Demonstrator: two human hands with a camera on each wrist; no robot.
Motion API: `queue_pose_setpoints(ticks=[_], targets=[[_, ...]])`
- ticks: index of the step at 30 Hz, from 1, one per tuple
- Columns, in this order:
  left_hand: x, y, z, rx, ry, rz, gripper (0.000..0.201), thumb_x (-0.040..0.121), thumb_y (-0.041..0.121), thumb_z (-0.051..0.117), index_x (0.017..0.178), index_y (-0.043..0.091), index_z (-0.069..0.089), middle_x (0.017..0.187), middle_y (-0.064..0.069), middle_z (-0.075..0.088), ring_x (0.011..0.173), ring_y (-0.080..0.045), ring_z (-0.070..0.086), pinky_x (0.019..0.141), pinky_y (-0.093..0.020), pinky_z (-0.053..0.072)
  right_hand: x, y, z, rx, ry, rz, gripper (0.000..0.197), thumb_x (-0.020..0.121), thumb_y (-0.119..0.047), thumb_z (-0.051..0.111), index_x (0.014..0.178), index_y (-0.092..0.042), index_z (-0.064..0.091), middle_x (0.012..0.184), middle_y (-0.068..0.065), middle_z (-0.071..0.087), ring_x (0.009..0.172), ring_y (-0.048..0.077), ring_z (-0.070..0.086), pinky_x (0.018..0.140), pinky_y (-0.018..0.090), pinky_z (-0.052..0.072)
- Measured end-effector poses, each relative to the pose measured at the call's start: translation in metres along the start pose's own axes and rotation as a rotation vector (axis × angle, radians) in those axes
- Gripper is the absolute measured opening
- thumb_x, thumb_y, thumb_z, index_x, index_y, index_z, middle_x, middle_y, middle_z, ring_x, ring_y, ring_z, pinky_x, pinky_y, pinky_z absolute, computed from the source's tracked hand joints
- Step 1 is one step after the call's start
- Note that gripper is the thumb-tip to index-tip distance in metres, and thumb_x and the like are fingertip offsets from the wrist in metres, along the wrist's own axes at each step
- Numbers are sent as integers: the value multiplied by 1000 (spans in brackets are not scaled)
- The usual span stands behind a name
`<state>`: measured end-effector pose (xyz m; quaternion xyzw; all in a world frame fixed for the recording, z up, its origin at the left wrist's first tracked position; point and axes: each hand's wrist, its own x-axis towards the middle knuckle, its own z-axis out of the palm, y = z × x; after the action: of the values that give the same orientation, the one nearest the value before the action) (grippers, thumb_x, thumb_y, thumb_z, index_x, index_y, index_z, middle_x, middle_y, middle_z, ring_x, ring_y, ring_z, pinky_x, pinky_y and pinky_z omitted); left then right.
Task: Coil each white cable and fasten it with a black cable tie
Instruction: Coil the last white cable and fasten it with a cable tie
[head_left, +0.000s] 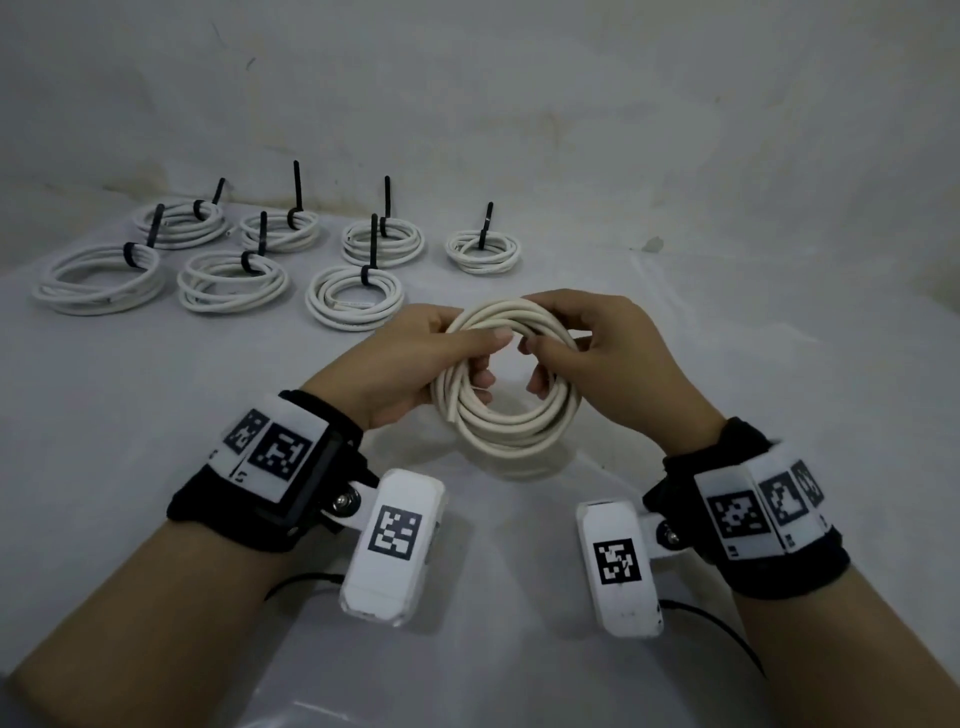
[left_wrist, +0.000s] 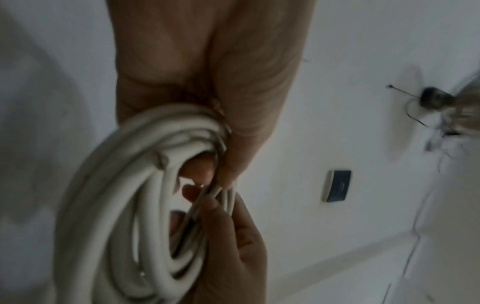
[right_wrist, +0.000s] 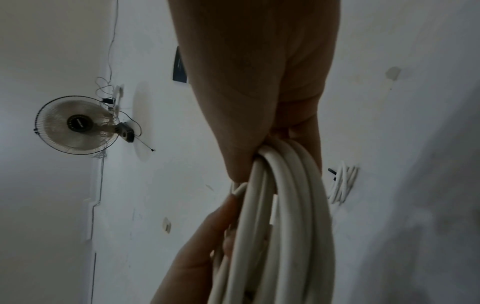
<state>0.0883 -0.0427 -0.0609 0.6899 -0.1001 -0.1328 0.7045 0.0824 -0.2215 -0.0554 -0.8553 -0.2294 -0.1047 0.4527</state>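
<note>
White sheathed cable, wound into a round coil, hangs above the near middle of the table, held up between both hands. The left hand has its fingers curled round the coil's left side, thumb laid across the top strands; the right hand pinches the right side, with fingers threaded through the centre. From the left wrist view the fingertips of both hands meet on the same bundle of turns. No black tie is on this coil, and no loose tie shows in any view, so the fastening step looks not yet done.

Towards the far left of the table lie seven finished coils, each cinched with a black cable tie whose tail stands up. By that count most of the work seems complete: this coil needs its tie, and no uncoiled cable is in sight.
</note>
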Motion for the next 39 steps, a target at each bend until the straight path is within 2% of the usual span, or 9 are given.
queue_pose_setpoints(ticks=[6,10,15,20,25,29,33,36,39], targets=[[1,-4,0,151,84,143,29,95,28,52,101,2,64,58,3,57,47,-10,56,58,-32,54,1,3,8,195,68,85,12,93,-13,59,93,-15,71,66,-10,64,51,11,59,52,19,46],[5,-10,2,207,108,182,29,98,30,46,98,5,62,62,-1,48,46,-7,52,61,-37,55,0,1,23,678,50,384,27,95,-27,55,88,-3,66,64,3,52,51,12,52,52,24,47],[6,-15,5,242,101,182,40,97,32,47,105,-6,56,56,3,50,45,-12,55,66,-57,53,1,-1,27,788,84,599,51,89,-57,48,73,-9,54,49,-3,38,41,10,37,47,23,36],[5,-14,8,217,39,142,34,99,28,45,106,-3,56,65,-4,51,49,-13,57,57,-34,52,0,-2,29,794,143,664,49,88,-54,55,64,-13,45,47,-4,29,38,9,28,39,21,31],[1,-5,3,264,-9,81,30,98,31,46,108,5,57,75,-5,60,61,-13,64,61,-31,50,-1,-9,33,785,189,654,47,89,-47,58,61,-12,45,44,-3,28,37,10,25,39,21,28],[-13,10,-19,337,7,56,32,98,39,43,109,12,58,94,-3,65,84,-12,63,79,-27,52,0,-14,38,792,193,631,48,89,-47,59,60,-12,44,44,-3,27,36,10,24,37,21,26],[-48,20,-71,430,182,52,31,97,38,46,110,15,61,96,4,66,91,-9,64,88,-26,48,8,-18,49,887,144,618,47,89,-47,58,61,-12,42,44,-4,22,33,9,24,35,18,25],[-78,21,-124,545,419,77,26,96,27,53,104,5,63,83,2,67,78,-10,64,78,-24,49,19,-27,65,943,60,608,46,88,-48,57,63,-12,43,45,-5,22,33,8,25,34,17,27],[-111,20,-177,680,588,20,19,94,18,55,97,2,64,77,-2,66,67,-10,62,62,-13,48,30,-39,89,981,-3,602,46,87,-49,59,63,-14,43,45,-5,24,33,7,25,34,17,27]])
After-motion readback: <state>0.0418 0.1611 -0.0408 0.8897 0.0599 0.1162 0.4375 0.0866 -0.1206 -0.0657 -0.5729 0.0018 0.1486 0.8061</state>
